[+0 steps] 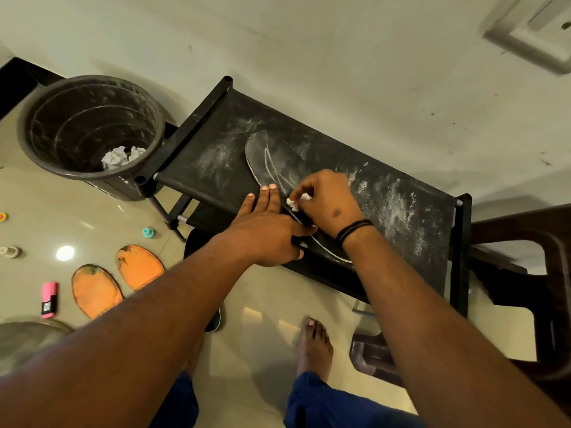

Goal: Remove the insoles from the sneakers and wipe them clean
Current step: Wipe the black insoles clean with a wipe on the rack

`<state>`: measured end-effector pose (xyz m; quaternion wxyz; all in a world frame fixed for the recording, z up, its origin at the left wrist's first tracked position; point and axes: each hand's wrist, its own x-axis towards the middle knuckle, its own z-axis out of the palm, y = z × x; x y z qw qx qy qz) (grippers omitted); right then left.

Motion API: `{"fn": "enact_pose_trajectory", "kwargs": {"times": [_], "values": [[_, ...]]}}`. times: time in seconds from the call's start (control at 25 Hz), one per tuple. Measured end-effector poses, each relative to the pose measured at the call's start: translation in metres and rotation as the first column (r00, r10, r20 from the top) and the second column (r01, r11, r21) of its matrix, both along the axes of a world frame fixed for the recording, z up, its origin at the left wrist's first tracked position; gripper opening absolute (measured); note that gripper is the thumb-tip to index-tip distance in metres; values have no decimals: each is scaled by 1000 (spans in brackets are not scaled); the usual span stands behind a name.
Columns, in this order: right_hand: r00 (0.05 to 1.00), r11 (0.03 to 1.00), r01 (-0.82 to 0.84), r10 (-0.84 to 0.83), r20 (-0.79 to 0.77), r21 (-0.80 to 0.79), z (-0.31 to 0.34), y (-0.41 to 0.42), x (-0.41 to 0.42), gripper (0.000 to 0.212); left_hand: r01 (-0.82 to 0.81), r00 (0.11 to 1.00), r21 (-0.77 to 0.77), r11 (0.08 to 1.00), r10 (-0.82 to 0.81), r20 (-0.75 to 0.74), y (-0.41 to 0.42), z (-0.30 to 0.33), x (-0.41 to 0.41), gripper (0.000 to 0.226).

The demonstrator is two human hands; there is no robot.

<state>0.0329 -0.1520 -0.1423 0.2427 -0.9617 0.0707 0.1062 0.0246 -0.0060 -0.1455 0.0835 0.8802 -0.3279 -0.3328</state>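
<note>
Right hand [327, 200] pinches tissue [293, 202] against insole [278, 162].

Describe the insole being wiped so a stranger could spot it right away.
Find the black rack beside the round bin. On its dusty top lies the insole: dark, with a pale edge and curved line, unlike the two orange insoles on the floor.

You're in a home: glossy beige floor tiles [265, 307], a painted wall with a switch plate [536, 29], a black fabric shoe rack [216, 143], a dark wastebasket [40, 149], bare feet.
</note>
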Motion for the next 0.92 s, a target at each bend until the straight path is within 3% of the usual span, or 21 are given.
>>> {"fn": "enact_pose_trajectory", "kwargs": {"times": [0.12, 0.36, 0.52, 0.64, 0.92], "values": [[996, 998, -3, 8, 94, -55, -10, 13, 7, 19, -1, 1000, -23, 1000, 1, -1, 1, 1, 1, 54], [977, 999, -32, 23, -212, -39, 15, -20, 0, 25, 0, 1000, 1, 1000, 0, 26, 1, -1, -1, 57], [997, 994, 83, -82, 16, -71, -5, -7, 2, 23, -17, 1000, -5, 1000, 17, 18, -3, -2, -2, 56], [990, 992, 71, -56, 132, -106, -15, 3, 5, 25, -9, 1000, -25, 1000, 10, 19, -2, -2, -1, 54], [981, 998, 21, -31, -190, -56, 16, -28, -3, 19, -2, 1000, -8, 1000, 2, 19, 0, 0, 0, 55]]}}
